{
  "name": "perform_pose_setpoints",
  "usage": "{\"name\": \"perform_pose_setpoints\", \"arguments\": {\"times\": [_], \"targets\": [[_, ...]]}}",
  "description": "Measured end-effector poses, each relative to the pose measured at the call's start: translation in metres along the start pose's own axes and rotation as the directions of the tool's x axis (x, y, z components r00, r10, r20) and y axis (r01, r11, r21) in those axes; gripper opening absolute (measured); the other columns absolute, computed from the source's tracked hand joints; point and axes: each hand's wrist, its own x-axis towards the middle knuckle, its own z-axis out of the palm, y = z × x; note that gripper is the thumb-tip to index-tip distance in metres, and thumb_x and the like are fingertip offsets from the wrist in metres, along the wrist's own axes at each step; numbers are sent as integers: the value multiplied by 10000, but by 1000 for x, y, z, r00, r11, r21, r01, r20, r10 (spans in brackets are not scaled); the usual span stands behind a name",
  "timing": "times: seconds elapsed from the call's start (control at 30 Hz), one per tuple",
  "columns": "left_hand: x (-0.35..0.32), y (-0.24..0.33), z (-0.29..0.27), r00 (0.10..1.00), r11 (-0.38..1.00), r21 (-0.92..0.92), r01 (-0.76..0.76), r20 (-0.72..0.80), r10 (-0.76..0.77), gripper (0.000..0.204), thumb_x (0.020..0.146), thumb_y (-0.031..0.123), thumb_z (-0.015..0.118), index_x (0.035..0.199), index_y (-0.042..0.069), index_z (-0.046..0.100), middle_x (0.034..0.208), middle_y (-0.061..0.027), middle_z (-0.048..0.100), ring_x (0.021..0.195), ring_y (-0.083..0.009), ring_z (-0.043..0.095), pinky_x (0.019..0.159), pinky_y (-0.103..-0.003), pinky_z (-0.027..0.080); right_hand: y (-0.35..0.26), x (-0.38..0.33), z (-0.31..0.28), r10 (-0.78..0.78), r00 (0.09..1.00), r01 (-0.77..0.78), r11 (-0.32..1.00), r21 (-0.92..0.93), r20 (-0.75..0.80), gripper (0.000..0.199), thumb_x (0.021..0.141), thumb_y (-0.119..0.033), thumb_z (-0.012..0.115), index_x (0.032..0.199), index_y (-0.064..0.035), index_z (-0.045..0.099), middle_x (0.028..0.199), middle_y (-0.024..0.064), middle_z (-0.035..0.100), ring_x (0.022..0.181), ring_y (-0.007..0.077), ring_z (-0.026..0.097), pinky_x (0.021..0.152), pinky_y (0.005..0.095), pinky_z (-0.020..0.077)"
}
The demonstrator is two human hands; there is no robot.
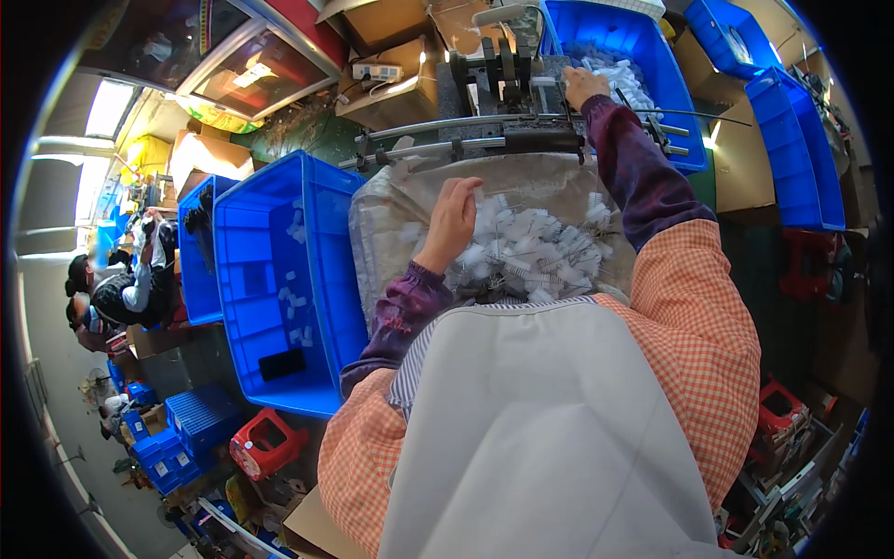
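My left hand (453,222) hovers over the near-left side of a cloth-lined tray (377,210), fingers stretched upward and nothing visible in them. Just right of it lies a heap of small translucent white plastic pieces (531,247), several with dark comb-like teeth or bristles. Farther off, my right hand (587,87) is at the right side of a dark metal bench machine (498,84), its fingers bent and closed. A small whitish piece (545,83) sits on the machine beside those fingertips. What the fingers hold, if anything, is hidden.
Metal rods (438,126) run across the machine's near side. A blue bin (675,84) with white pieces stands beyond my right hand. Left is a large blue bin (270,326) with scattered white pieces and a black flat object (282,364). A red stool (265,443) stands behind it.
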Motion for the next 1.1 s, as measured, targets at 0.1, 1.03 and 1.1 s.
{"name": "perform_pose_setpoints", "arguments": {"times": [0.1,1.03,1.1], "targets": [[4,15,-4,989,980,-132,150,30,-148,200,805,-12,520,995,32,564,951,-98,570,806,-219,575,682,-281,461,26,18,-20,132,991,-133,987,-90,-23,198,803,-216,473,951,-141,579,943,125,631,935,293,598,771,457,452],[-52,5,49,899,886,204,416,57,-435,269,823,61,469,1073,-34,497,887,-162,511,707,-263,514,633,-335,419,247,-61,183,479,839,-521,573,632,257,456,758,-395,588,1087,-81,558,979,163,605,934,364,561,766,428,449],[-54,6,52,887,869,235,435,52,-458,273,819,55,461,1075,-35,495,881,-161,504,708,-269,508,634,-335,415,237,-33,190,408,752,-646,302,701,518,459,759,-400,589,1093,-89,554,981,151,603,939,361,556,766,440,447]]}}
